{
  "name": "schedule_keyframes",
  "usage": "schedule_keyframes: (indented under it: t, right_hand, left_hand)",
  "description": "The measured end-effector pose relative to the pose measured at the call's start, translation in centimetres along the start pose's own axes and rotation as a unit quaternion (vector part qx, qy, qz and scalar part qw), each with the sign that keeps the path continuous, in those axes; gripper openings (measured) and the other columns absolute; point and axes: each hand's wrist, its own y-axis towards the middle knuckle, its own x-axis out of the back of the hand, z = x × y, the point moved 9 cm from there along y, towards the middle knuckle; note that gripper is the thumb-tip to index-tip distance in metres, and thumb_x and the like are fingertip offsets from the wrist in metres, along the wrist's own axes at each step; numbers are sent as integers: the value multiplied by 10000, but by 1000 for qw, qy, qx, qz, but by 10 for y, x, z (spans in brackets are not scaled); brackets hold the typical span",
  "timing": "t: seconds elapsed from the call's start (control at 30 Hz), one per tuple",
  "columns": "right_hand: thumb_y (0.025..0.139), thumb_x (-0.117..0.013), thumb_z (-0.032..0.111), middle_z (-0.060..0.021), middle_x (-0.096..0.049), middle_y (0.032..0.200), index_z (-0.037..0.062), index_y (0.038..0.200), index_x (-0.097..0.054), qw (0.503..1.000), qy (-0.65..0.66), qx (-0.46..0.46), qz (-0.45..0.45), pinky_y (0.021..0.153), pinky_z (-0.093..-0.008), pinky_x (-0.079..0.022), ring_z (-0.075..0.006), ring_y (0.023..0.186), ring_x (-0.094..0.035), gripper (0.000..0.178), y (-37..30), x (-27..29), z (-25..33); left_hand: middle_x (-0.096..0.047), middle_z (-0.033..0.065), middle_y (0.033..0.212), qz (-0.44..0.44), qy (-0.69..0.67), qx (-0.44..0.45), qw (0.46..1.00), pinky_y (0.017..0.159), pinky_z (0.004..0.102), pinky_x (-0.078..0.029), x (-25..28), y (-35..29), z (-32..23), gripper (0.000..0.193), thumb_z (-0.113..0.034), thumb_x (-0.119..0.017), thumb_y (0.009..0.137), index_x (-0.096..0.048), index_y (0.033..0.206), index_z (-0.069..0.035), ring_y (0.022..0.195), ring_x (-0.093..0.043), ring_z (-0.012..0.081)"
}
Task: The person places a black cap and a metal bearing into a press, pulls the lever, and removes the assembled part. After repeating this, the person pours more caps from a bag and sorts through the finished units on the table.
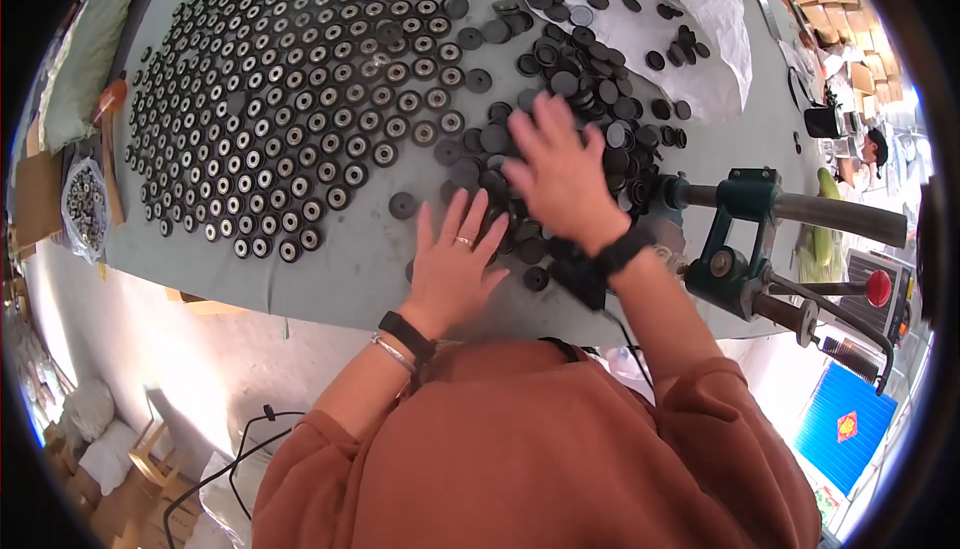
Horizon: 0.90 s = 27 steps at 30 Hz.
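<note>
A heap of black round plastic caps (pixel 595 79) lies at the middle right of the grey table (pixel 340 294). My right hand (pixel 570 184) is over the heap's near left side, slightly blurred, its fingers spread and nothing visible in it. Lower and to the left, my left hand (pixel 455 269) has its fingers apart beside the heap's near edge, with loose caps close to its fingertips. The palms face down, so what lies under them is hidden. Many black wheels with metal centres (pixel 290 139) stand in rows across the left and far table.
A green hand press (pixel 735 249) with a steel bar and red knob stands at the right. White plastic sheeting (pixel 690 9) lies at the far right, with caps on it. Beyond the table's left edge is a bag of small metal parts (pixel 85 209).
</note>
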Motion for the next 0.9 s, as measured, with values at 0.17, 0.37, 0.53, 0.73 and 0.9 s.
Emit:
schedule_keyframes:
  t: [0.17,0.37,0.53,0.73,0.9]
  right_hand:
    - [857,-565,333,-173,-390,1374,98,1298,-458,998,-59,-6,0,968,-613,-258,-311,1301,-335,512,-22,-5,-6]
    - [767,-685,129,-120,-630,861,36,972,-606,934,356,27,6,641,-356,-485,-299,744,-612,239,-53,43,35]
    - [768,-677,98,-113,-619,783,61,903,-628,890,433,62,127,558,-346,-488,-267,640,-610,148,-86,17,67]
    - [745,-689,69,-97,-617,762,58,840,-637,837,515,37,183,575,-336,-486,-260,636,-603,110,-88,0,86]
    - [703,-712,52,-72,-618,768,69,784,-638,880,443,152,83,596,-332,-483,-246,651,-597,112,-69,2,102]
  left_hand:
    - [-278,179,1465,34,56,-10,998,1052,623,-142,1,0,6,653,-355,-727,706,-497,1295,-196,1372,-239,295]
    - [-498,137,1272,-28,9,-61,998,980,498,-327,29,-50,19,564,-271,-728,707,-544,1215,-110,1172,-472,306]
    - [-554,112,1080,-78,95,5,992,821,429,-430,52,-69,59,469,-152,-714,702,-574,1133,-31,967,-531,307]
    - [-598,91,860,-105,-33,16,994,650,384,-466,53,-96,53,250,-118,-682,709,-609,943,-67,753,-575,282]
    - [-622,89,866,74,-193,38,978,665,371,-493,-26,-174,29,119,-152,-630,788,-631,894,-98,765,-604,263]
